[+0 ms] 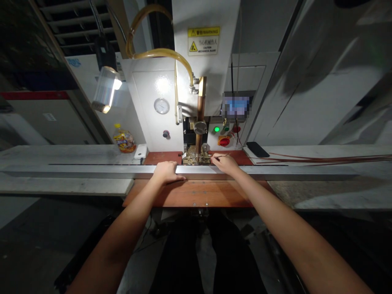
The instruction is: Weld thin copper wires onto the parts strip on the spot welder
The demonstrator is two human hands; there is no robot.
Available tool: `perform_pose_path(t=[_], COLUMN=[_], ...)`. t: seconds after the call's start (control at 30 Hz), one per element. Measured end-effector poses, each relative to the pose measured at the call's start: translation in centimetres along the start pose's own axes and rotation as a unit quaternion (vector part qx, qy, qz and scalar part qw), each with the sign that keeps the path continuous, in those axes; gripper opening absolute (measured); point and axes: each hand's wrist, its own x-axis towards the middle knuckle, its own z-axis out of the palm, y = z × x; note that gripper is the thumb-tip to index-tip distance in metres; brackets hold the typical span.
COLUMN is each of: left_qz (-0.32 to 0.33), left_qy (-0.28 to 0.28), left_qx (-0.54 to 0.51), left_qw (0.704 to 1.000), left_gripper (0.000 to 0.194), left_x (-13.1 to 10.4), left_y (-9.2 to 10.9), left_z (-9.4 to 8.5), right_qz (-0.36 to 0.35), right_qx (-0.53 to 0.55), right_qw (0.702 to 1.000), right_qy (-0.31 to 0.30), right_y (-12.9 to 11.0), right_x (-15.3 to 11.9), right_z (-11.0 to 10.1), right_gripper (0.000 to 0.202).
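A long silver metal bar [101,172] lies across the work surface, along the front of a white machine [153,90]. My left hand [167,172] rests over the bar, left of the machine's copper-coloured rod [199,141], with its thumb along the front side. On the other side of the rod, my right hand [225,163] pinches a thin brown rod [226,154] just above the bar. Beneath the upright rod sits a small metal fixture [192,156], whose details are too small to tell.
A lit lamp [106,90] hangs at the left above a yellow-capped bottle [124,139] and a white box [141,151]. At the right lie a black phone [257,149] and several thin brown rods [324,159]. A reddish-brown board [180,194] extends in front of the bar.
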Motion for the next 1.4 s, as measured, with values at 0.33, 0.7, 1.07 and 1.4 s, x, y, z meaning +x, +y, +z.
perform_pose_path(t=[0.33, 0.7, 1.07, 1.4], left_qz=[-0.007, 0.003, 0.047, 0.024], left_qy=[-0.012, 0.000, -0.002, 0.017], left_qx=[-0.014, -0.002, -0.061, -0.039], left_qw=[1.000, 1.000, 0.997, 0.999], left_gripper=[0.077, 0.076, 0.100, 0.098], left_x=[-0.1, -0.1, 0.1, -0.5], left_y=[0.1, -0.1, -1.1, -4.1], left_z=[-0.4, 0.0, 0.0, -0.5], right_qz=[-0.008, -0.002, -0.015, -0.010], right_qx=[-0.027, -0.010, -0.020, -0.021], right_qw=[0.999, 1.000, 0.999, 0.999], right_qy=[-0.022, -0.020, -0.030, -0.031], right_y=[-1.2, -1.1, -1.2, -1.7], right_x=[0.3, 0.0, 0.0, -0.3], right_z=[1.0, 1.1, 1.0, 0.5], right_gripper=[0.035, 0.034, 0.035, 0.035])
